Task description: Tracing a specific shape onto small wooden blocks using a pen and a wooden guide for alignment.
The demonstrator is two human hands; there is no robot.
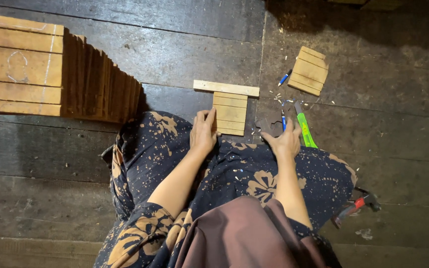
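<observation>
I sit on a dark plank floor with a patterned cloth over my lap. My left hand (203, 131) rests on my knee, its fingertips touching the left edge of a small panel of joined wooden slats (230, 113). A longer pale wooden strip (226, 88) lies across the panel's far end. My right hand (285, 140) lies fingers apart on the floor by a dark cut-out piece of wood (270, 124), next to a blue pen (283, 120) and a green utility knife (304, 130).
A big stack of wooden slat panels (50, 69) fills the upper left. Another small slat panel (309, 70) and a second blue pen (285, 77) lie at the upper right among wood chips. A red-handled hammer (354, 205) lies by my right thigh.
</observation>
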